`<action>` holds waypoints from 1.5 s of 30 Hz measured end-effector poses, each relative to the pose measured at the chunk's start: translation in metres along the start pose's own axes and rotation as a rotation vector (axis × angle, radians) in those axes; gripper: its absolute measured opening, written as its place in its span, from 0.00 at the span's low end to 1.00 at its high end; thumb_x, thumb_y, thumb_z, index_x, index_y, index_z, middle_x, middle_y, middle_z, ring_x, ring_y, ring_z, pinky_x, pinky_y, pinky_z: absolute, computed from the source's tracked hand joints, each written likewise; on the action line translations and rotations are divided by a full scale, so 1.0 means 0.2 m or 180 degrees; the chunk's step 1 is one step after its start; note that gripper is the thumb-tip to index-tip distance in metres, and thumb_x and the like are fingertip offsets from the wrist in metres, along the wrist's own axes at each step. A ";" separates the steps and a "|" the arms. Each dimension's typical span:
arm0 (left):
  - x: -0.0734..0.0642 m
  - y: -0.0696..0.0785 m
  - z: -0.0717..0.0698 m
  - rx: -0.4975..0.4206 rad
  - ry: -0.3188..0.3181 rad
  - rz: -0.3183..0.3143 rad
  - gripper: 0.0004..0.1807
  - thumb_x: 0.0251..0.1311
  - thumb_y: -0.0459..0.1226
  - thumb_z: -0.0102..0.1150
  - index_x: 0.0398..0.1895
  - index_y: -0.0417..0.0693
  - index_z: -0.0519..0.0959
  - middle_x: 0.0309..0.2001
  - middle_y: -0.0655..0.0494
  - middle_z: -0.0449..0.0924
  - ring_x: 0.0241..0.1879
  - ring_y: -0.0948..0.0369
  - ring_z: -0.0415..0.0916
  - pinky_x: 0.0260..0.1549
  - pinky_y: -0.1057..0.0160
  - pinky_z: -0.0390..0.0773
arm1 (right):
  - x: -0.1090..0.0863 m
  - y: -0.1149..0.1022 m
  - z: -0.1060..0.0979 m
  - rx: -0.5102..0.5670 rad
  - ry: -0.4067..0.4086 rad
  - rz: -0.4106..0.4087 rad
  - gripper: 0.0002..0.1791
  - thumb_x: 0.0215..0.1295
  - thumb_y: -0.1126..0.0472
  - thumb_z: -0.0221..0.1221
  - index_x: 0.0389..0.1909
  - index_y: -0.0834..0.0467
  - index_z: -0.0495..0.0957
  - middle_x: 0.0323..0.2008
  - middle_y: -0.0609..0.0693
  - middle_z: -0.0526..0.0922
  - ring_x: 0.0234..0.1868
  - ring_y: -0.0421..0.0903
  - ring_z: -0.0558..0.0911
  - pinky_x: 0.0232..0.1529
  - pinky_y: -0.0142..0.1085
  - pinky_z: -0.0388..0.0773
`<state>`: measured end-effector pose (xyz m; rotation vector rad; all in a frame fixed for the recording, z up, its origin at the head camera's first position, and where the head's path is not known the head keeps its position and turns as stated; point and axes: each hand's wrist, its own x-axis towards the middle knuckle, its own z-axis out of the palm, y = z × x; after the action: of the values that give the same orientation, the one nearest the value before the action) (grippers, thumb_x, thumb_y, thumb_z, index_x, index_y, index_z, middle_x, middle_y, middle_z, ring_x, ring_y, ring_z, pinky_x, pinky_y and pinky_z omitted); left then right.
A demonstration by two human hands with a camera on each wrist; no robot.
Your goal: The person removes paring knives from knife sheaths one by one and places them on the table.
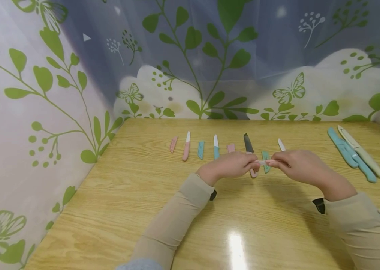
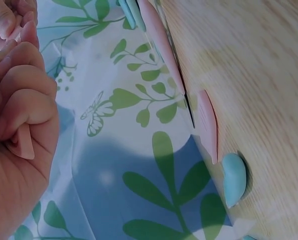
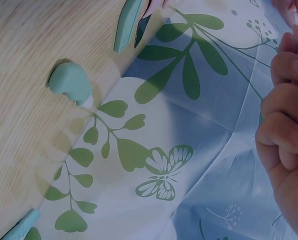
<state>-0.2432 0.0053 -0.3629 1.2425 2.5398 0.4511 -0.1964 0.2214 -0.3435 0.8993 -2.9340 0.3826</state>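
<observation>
Above the middle of the table my left hand point(image 1: 232, 165) grips a small knife. Its pink handle end point(image 2: 24, 142) sticks out below the curled fingers in the left wrist view. A short stretch of the knife's pale blade point(image 1: 262, 162) shows between the hands. My right hand point(image 1: 299, 167) pinches what looks like a pink blade sheath point(image 1: 270, 161), mostly hidden by the fingers. Just beyond and beneath the hands lie a pink-handled knife with a dark blade point(image 1: 248, 143), a green sheath point(image 1: 266, 157) and a white-bladed knife point(image 1: 281, 145) partly covered by the right hand.
To the left lie a pink sheath point(image 1: 174, 144), a pink-handled knife point(image 1: 186, 148), a blue sheath point(image 1: 201, 150), a blue-handled knife point(image 1: 216, 148) and another pink sheath point(image 1: 231, 147). At far right a blue tool point(image 1: 348, 152) rests beside a long cream one point(image 1: 362, 152). Patterned cloth stands behind the table.
</observation>
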 end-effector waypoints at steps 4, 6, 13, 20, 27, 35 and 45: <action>0.00 0.00 0.00 -0.0015 -0.0009 -0.0005 0.16 0.76 0.46 0.35 0.42 0.53 0.76 0.42 0.58 0.81 0.28 0.68 0.68 0.31 0.73 0.66 | 0.00 0.00 0.00 -0.0011 0.0017 -0.0022 0.11 0.72 0.52 0.54 0.34 0.52 0.79 0.21 0.39 0.74 0.19 0.36 0.65 0.26 0.34 0.65; 0.00 0.00 0.00 -0.0006 -0.0013 -0.0009 0.16 0.76 0.46 0.35 0.42 0.53 0.76 0.42 0.58 0.81 0.28 0.68 0.68 0.30 0.73 0.66 | 0.00 0.00 0.00 -0.0016 0.0021 -0.0030 0.10 0.72 0.52 0.54 0.32 0.52 0.79 0.20 0.39 0.72 0.19 0.36 0.65 0.26 0.34 0.64; 0.00 0.01 0.00 0.0039 -0.0003 -0.0021 0.16 0.76 0.46 0.36 0.41 0.53 0.76 0.41 0.57 0.80 0.27 0.68 0.67 0.29 0.73 0.66 | 0.00 0.00 -0.01 -0.0022 -0.0019 0.0009 0.11 0.72 0.51 0.54 0.32 0.51 0.78 0.20 0.39 0.72 0.20 0.36 0.65 0.26 0.35 0.65; 0.00 0.01 0.00 0.0027 -0.0020 -0.0015 0.16 0.76 0.46 0.36 0.42 0.53 0.75 0.40 0.56 0.80 0.25 0.67 0.64 0.28 0.72 0.65 | 0.00 0.01 0.00 -0.0038 -0.0039 0.0021 0.12 0.72 0.51 0.54 0.33 0.51 0.79 0.20 0.39 0.72 0.20 0.36 0.66 0.27 0.35 0.65; 0.00 0.01 0.00 0.0004 -0.0014 -0.0027 0.16 0.76 0.46 0.36 0.42 0.53 0.75 0.39 0.55 0.80 0.24 0.67 0.64 0.27 0.72 0.64 | 0.00 0.01 0.00 -0.0055 -0.0037 0.0006 0.11 0.71 0.50 0.54 0.34 0.51 0.79 0.22 0.40 0.76 0.21 0.36 0.67 0.27 0.35 0.66; 0.00 0.01 0.00 -0.0068 0.0007 0.0036 0.16 0.76 0.46 0.37 0.41 0.52 0.76 0.41 0.55 0.80 0.24 0.67 0.64 0.27 0.72 0.64 | -0.01 0.02 0.00 -0.0060 -0.0083 0.0023 0.11 0.72 0.50 0.53 0.33 0.50 0.78 0.18 0.39 0.69 0.19 0.36 0.64 0.26 0.34 0.63; 0.00 0.01 0.00 -0.0072 0.0001 -0.0006 0.16 0.76 0.46 0.37 0.42 0.52 0.76 0.40 0.55 0.81 0.23 0.66 0.62 0.25 0.72 0.63 | -0.01 0.02 -0.01 -0.0058 -0.0095 0.0040 0.12 0.73 0.49 0.52 0.35 0.51 0.79 0.18 0.39 0.68 0.18 0.37 0.63 0.26 0.34 0.62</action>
<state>-0.2419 0.0057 -0.3622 1.2323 2.5289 0.4782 -0.1970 0.2250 -0.3432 0.8924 -2.9666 0.3454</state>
